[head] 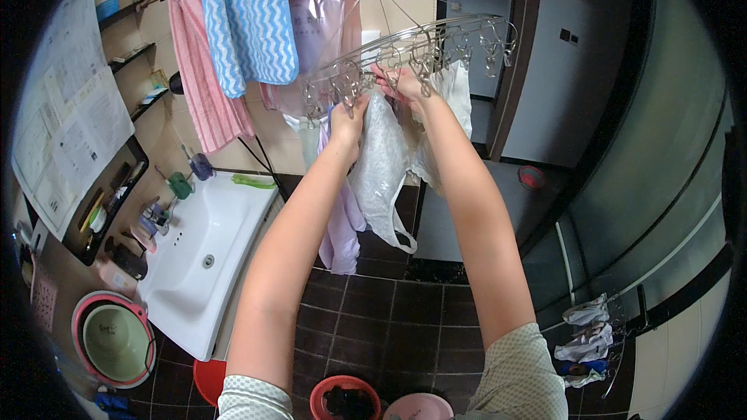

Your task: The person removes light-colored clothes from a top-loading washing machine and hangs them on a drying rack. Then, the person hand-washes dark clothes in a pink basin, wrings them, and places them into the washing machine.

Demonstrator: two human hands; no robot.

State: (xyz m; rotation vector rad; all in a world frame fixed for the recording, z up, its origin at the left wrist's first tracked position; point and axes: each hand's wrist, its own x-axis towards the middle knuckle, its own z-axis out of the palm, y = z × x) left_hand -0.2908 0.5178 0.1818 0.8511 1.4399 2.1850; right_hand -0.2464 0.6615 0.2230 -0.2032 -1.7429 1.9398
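A round metal hanger [467, 22] with many clips hangs at head height, tilted up to the right. Beneath its near side my left hand [350, 125] pinches the top of a white strapped garment [379, 169], which hangs down with its strap loop lowest. My right hand [405, 84] is raised among the metal clips [420, 61], just right of the garment's top; clips partly cover its fingers, so its grip is unclear. Lilac clothing [341, 233] hangs behind my left wrist. Behind my right forearm hangs another white cloth [458, 93].
To the left are a white washbasin [192, 297] and a mirror cabinet [76, 128]. Pink [204, 70] and blue zigzag towels [257, 17] hang ahead. On the tiled floor stand a red basin [315, 399] with dark cloth and a pink basin [420, 405]. A glass partition [636, 233] curves at right.
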